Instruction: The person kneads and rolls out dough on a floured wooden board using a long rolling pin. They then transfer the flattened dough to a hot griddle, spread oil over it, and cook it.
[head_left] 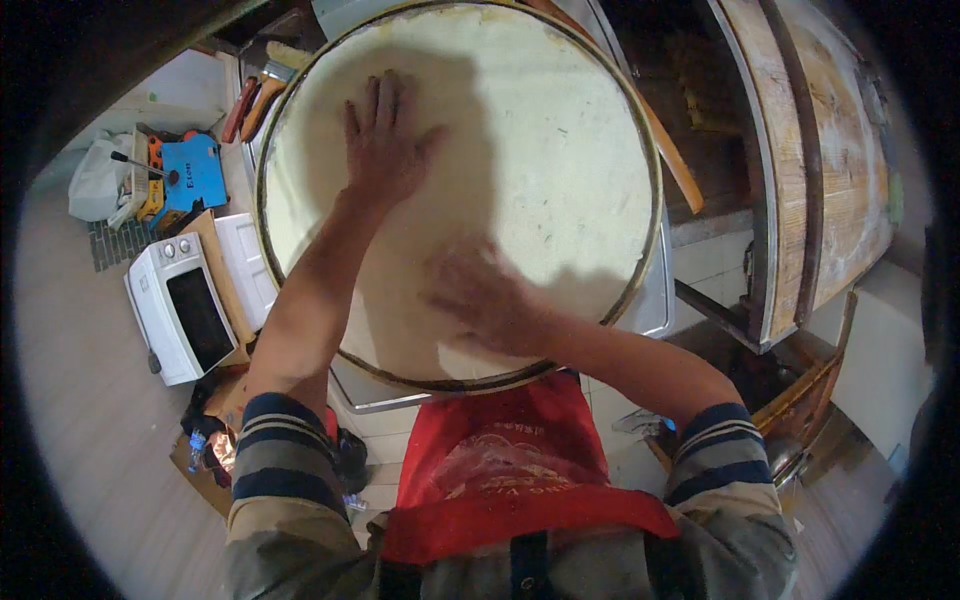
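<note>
Head view looks straight down on the left hand [385, 140], which lies flat and open, fingers spread, palm pressed on a pale sheet of dough [520, 150]. That sheet fills a big round tray [648, 150] with a dark rim. At about four o'clock from it, the right hand [480, 295] also rests on the dough near the tray's lower edge; it is blurred, and looks open and flat, gripping nothing. Both striped sleeves come in from six o'clock, above a red apron [500, 470]. The tray sits on a metal surface [655, 300]. Off the tray at nine o'clock stands a white microwave oven [180, 305], with a blue box [195, 175] at ten o'clock beyond it. At three o'clock stands a large wooden barrel [820, 150] with dark hoops.
</note>
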